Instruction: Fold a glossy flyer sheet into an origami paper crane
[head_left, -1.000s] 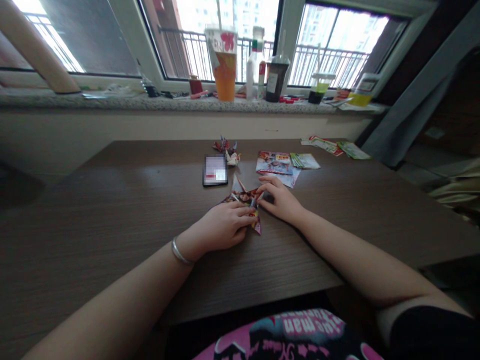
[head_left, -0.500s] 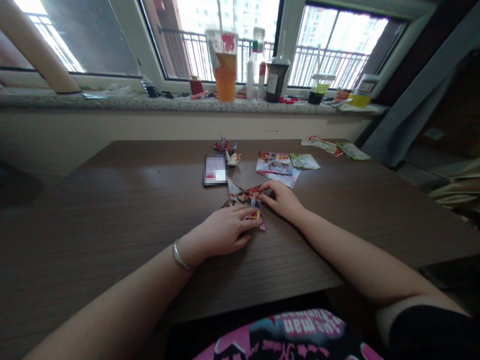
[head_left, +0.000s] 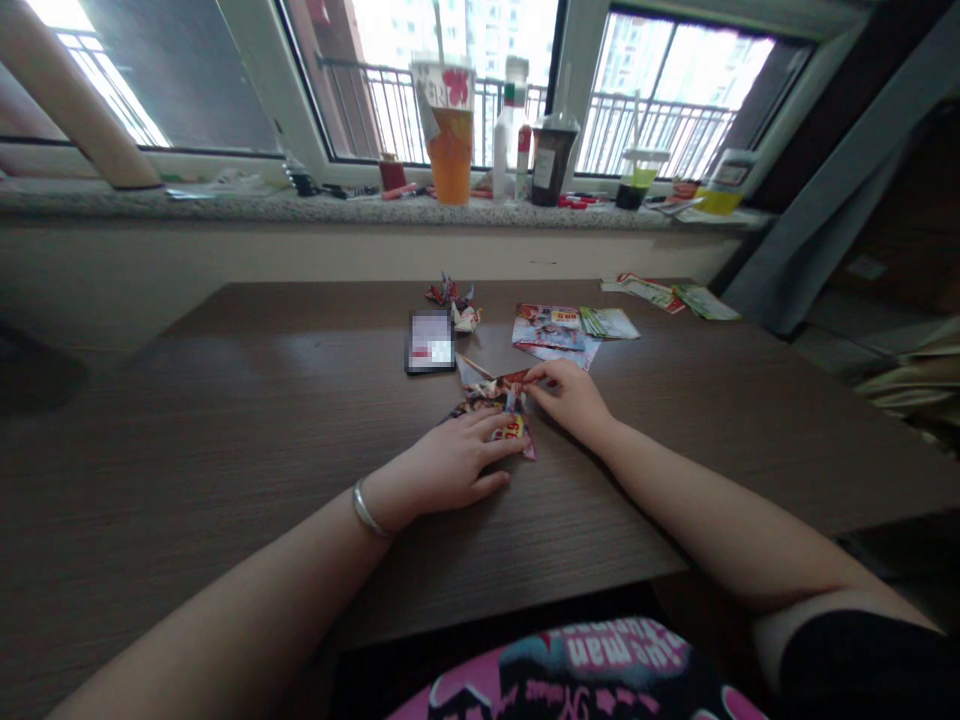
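A colourful printed sheet of paper (head_left: pixel 513 428), partly folded, lies on the table in front of me. My left hand (head_left: pixel 461 460) rests flat over its near left part, fingers spread and pressing it down. At the paper's upper right edge, my right hand (head_left: pixel 566 392) pinches a raised flap between thumb and fingers. Some of the paper is hidden beneath the left hand. Beyond it lies a phone (head_left: pixel 430 341) with a blurred screen. Two folded paper figures, one dark and patterned (head_left: pixel 449 291) and one pale (head_left: pixel 466 318), stand beside the phone.
More printed sheets (head_left: pixel 549 327) and green-white paper pieces (head_left: pixel 611 322) lie past my right hand. Further leaflets (head_left: pixel 652 291) are at the table's far right edge. Cups, including a tall orange drink (head_left: pixel 451 150), and bottles (head_left: pixel 513 140) line the windowsill (head_left: pixel 337 210).
Both hands have shifted slightly to the right together with the paper. The flap under the right hand's fingers has been lifted and folded a little more.
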